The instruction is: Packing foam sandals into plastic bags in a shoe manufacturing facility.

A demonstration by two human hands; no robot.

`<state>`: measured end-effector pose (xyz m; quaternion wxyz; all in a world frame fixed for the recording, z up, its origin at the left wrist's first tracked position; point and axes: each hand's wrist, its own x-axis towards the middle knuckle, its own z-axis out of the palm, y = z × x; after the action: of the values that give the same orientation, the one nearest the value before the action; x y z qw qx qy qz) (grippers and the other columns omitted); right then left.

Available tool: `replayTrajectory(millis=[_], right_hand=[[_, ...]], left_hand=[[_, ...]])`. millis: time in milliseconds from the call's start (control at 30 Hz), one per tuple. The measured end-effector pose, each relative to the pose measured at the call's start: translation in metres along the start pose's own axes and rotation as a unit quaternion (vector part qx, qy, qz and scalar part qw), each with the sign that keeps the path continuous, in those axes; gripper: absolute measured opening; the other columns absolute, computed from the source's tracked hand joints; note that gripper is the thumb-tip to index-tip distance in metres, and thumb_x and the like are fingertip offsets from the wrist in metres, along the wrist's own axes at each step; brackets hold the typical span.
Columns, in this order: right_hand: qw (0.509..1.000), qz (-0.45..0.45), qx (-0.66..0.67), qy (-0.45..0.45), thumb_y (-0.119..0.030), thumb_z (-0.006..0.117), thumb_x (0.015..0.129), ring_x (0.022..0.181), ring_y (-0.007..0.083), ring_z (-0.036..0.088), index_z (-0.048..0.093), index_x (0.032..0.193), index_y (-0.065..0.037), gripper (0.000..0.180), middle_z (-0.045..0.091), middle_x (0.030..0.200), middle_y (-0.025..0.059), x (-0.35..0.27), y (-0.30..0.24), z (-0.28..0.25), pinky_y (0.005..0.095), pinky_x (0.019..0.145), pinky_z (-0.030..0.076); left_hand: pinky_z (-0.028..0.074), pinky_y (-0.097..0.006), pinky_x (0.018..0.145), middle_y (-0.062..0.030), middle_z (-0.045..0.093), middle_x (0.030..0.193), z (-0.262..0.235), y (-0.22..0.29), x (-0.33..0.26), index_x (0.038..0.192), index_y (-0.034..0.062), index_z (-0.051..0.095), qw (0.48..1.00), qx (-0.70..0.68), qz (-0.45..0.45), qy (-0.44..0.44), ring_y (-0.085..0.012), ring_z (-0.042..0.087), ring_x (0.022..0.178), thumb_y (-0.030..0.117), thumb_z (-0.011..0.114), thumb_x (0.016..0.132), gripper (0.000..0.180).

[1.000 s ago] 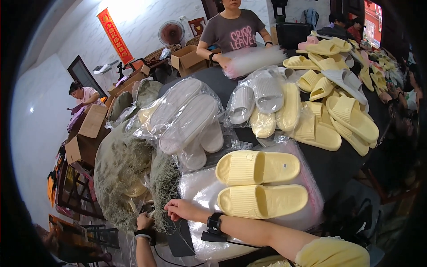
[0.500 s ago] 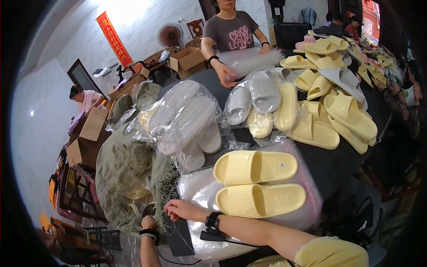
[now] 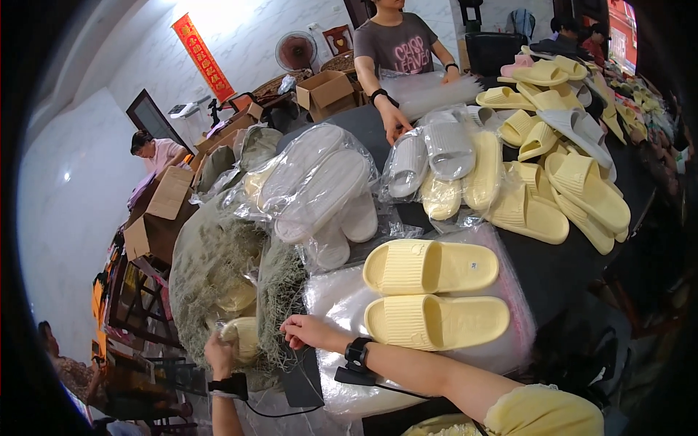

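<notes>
My left hand (image 3: 220, 354) is at the mouth of a frayed green woven sack (image 3: 211, 272), its fingers closed against a yellow slipper (image 3: 246, 337) inside. Where the fingertips meet the slipper is partly hidden. My right hand (image 3: 311, 332) hovers by the sack's stringy edge, fingers curled; whatever they may pinch is too small to make out. Right of it, a pair of yellow slippers, one upper (image 3: 430, 267) and one lower (image 3: 436, 322), lies side by side with toes to the left. Beneath them is a stack of clear plastic bags (image 3: 338, 374).
Bagged white slippers (image 3: 320, 192) lie beyond the sack. Bagged grey slippers (image 3: 448, 149) and a heap of loose yellow slippers (image 3: 585, 190) cover the right side of the dark table (image 3: 527, 265). Across it, a person's hand (image 3: 395, 122) touches the grey ones. Cardboard boxes (image 3: 325, 94) stand behind.
My left hand has shifted left and up at the sack, and a yellow slipper now shows beside it. The person opposite has reached onto the bagged grey slippers. The whole view has shifted slightly.
</notes>
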<state>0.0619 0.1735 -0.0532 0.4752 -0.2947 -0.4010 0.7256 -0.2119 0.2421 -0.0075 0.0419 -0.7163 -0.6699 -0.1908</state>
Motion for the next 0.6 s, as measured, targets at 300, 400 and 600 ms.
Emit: replayTrajectory(millis=[300,400,600], right_hand=[[0.999,-0.031,-0.013,0.003,-0.017,0.042,0.092,0.065,0.0115,0.058,0.052,0.098,0.002,0.022,0.057,0.078,0.006,0.001,-0.002,-0.002,0.0243,0.06,0.05],[1.0,0.005,0.007,0.011,-0.018,0.044,0.092,0.068,0.0091,0.057,0.052,0.102,-0.001,0.021,0.056,0.081,0.0029,0.003,-0.002,-0.008,0.0227,0.063,0.049],[0.999,-0.005,-0.04,0.007,-0.019,0.046,0.091,0.069,0.0094,0.058,0.053,0.099,-0.001,0.021,0.057,0.082,0.0043,-0.006,-0.01,0.011,0.023,0.065,0.049]], left_hand=[[0.043,-0.032,0.079,-0.0143,0.058,0.099,-0.148,0.035,0.022,0.107,-0.0056,0.053,0.914,-0.153,0.048,0.372,-0.0237,0.055,0.089,0.012,0.056,0.086,0.028],[0.043,-0.026,0.074,-0.0065,0.056,0.096,-0.183,0.103,0.034,0.109,-0.0032,0.052,0.849,-0.393,0.031,0.351,-0.0161,0.054,0.086,0.021,0.057,0.087,0.034],[0.048,-0.033,0.072,-0.0096,0.058,0.103,-0.119,0.167,0.101,0.117,0.0039,0.05,0.831,-0.53,0.168,-0.017,-0.0216,0.058,0.089,0.026,0.058,0.085,0.04]])
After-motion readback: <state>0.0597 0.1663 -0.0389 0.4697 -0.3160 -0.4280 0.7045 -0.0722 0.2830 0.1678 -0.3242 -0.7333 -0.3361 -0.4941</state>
